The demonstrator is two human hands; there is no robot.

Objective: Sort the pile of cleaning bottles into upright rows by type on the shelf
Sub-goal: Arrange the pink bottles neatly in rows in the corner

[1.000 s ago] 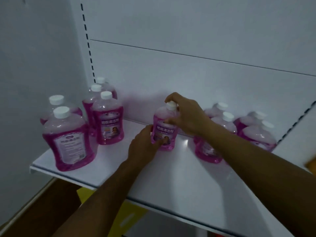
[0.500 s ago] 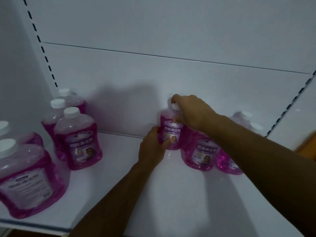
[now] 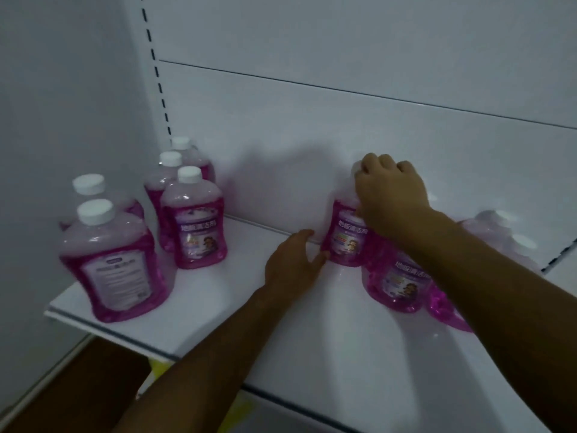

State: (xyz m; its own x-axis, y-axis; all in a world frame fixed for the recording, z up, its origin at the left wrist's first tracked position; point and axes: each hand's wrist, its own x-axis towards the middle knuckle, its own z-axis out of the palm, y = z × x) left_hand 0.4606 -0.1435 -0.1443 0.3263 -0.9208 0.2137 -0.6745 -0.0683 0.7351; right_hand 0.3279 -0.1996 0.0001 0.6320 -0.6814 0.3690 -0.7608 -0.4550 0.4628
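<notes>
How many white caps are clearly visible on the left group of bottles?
5. Two on the large bottles at the shelf's front left; three on the smaller ones behind. Others may be hidden.

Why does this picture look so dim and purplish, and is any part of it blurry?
Head view: the light is low and flat, so the white shelf reads grey-blue. The right hand casts a broad soft shadow on the back panel. The bottles at far right are smeared and washed out. The held bottle stays readable. The wide lens bows the slotted upright.
</notes>
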